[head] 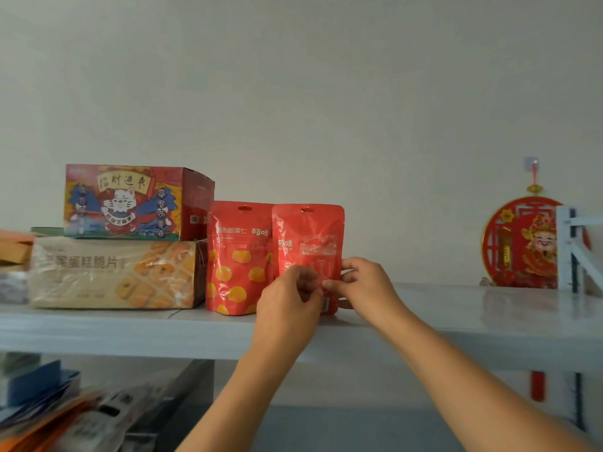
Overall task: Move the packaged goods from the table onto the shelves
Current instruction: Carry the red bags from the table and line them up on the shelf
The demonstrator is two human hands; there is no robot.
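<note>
White top shelf point(456, 308), pale wall behind. Red pouch point(310, 233) stands upright on it, touching the other red pouch point(236, 256) next to the stacked boxes point(114, 272). My left hand point(288, 298) and right hand point(365, 285) both pinch its lower front. Placing step, looks nearly done. Next: let go gently so it doesn't tip, then fetch more from the table.

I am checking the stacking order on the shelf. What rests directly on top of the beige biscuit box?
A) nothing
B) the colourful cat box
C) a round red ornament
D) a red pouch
B: the colourful cat box sits on the beige biscuit box; the left red pouch and the right red pouch stand on the shelf.
</note>
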